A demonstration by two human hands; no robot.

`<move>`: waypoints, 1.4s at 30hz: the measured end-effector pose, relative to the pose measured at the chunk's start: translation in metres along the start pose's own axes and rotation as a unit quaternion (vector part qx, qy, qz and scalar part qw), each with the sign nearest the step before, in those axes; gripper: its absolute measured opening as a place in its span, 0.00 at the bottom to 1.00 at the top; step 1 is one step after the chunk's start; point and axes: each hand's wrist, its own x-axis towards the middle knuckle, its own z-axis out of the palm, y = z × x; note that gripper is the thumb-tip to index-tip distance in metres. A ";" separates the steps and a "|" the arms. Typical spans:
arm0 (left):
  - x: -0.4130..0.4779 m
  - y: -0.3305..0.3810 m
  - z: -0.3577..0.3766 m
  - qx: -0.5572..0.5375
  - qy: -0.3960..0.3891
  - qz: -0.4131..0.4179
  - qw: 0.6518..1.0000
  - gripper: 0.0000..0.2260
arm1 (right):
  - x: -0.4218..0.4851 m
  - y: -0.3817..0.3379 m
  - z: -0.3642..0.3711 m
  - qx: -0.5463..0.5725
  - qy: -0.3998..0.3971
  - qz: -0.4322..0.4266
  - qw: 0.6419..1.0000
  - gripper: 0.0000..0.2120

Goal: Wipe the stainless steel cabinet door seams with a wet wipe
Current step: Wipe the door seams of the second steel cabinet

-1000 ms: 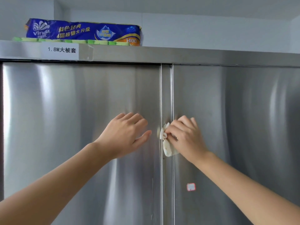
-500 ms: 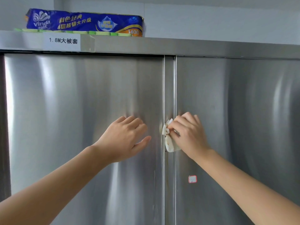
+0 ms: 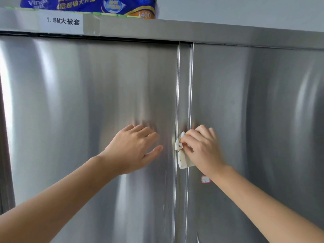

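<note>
The right hand (image 3: 203, 148) pinches a stained wet wipe (image 3: 181, 155) against the vertical seam (image 3: 183, 85) between the two cabinet doors. The left hand (image 3: 135, 148) lies flat, fingers straight, on the left door (image 3: 78, 102) just beside that seam. A blue tissue pack (image 3: 87, 5) sits on the cabinet's top edge.

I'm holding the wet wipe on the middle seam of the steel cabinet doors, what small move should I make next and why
Probably slide the right hand and its wet wipe straight down the seam. The wipe sits about mid-height, already brown-stained, and faint streaks show beside the seam lower down; the left hand lies flat on the left door, bracing it.
</note>
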 end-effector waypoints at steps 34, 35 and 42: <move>-0.043 0.031 0.022 -0.061 -0.063 -0.067 0.994 0.19 | -0.023 -0.013 0.002 0.012 -0.023 0.050 0.998 0.05; -0.041 0.032 0.022 -0.061 -0.065 -0.068 0.994 0.19 | -0.013 -0.012 0.002 0.014 -0.013 0.065 0.998 0.06; -0.046 0.036 0.024 -0.071 -0.078 -0.066 0.992 0.20 | -0.055 -0.034 0.004 0.016 -0.041 0.057 0.997 0.08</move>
